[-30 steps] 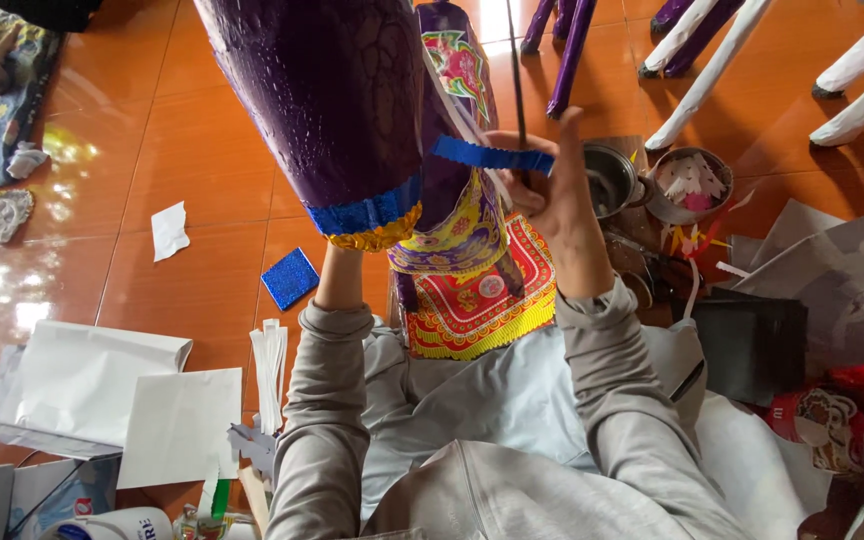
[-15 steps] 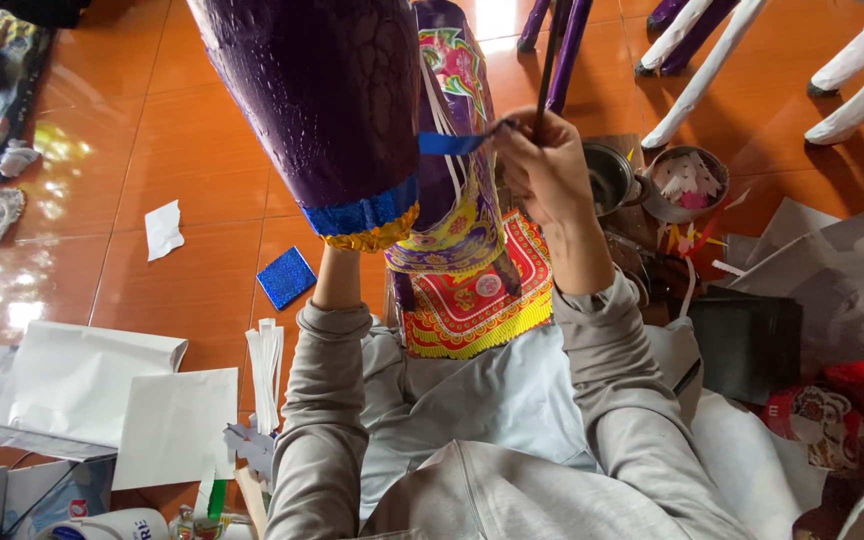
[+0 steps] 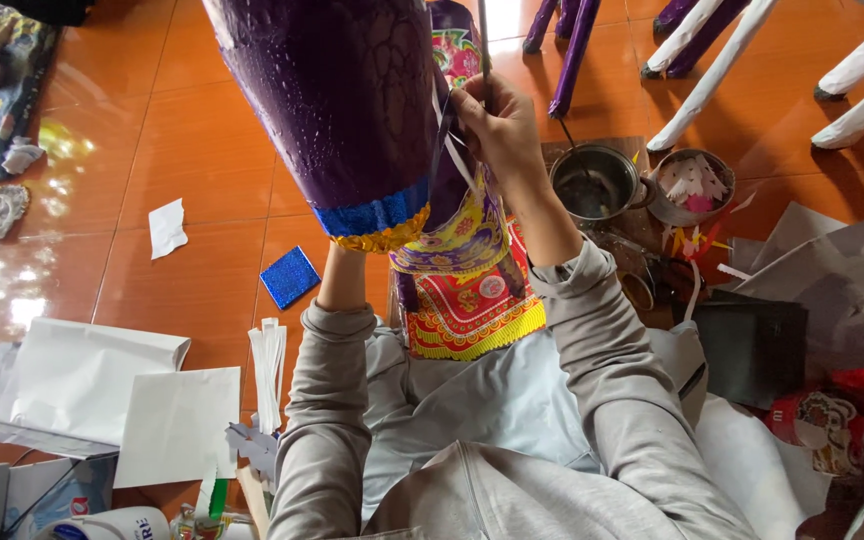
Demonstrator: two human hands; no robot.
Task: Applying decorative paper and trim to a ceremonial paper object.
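**Purple paper figure held up, right hand working at its side**

Orange tile floor (image 3: 182, 120), person seated on it in a grey hoodie. Big purple paper figure (image 3: 337, 100) is raised in front of them, blue band and gold fringe along its lower edge, a patterned red-yellow skirt panel (image 3: 467, 300) hanging below into the lap.

Left hand is up inside the figure, hidden; only the forearm shows, so can't tell its grip.

Right hand (image 3: 500, 130) is at the figure's right side, fingers pinched on a thin strip (image 3: 455, 152) there, with a slim stick (image 3: 484, 45) rising just above the fingers.

White paper sheets (image 3: 92, 385) lie left of the person, cut white strips (image 3: 270, 360) beside them. Metal pot (image 3: 594, 180) and a bowl of paper scraps (image 3: 694, 185) sit right. Small blue foil square (image 3: 290, 277) on the floor near the left elbow.
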